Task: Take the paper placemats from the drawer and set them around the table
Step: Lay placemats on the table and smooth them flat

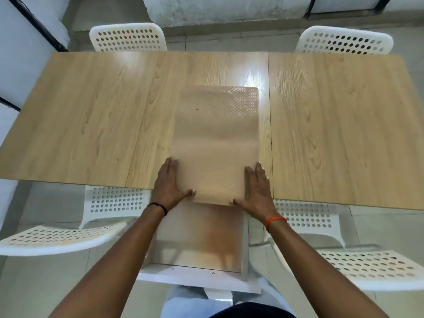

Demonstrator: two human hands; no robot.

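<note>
A stack of tan paper placemats [215, 143] with an embossed dot pattern lies lengthwise on the wooden table [91, 115], its near end hanging slightly over the table's front edge. My left hand [168, 184] presses flat against the stack's left near edge, thumb on its corner. My right hand [255, 189] lies flat on the right near edge, thumb along the near corner. Below the table's edge a white drawer [197, 244] stands pulled out toward me, its bottom bare.
Two white perforated chairs [128, 37] [344, 41] stand at the far side. Two more [57, 235] [371, 267] flank the drawer on the near side. A seam [269, 134] runs across the tabletop just right of the placemats.
</note>
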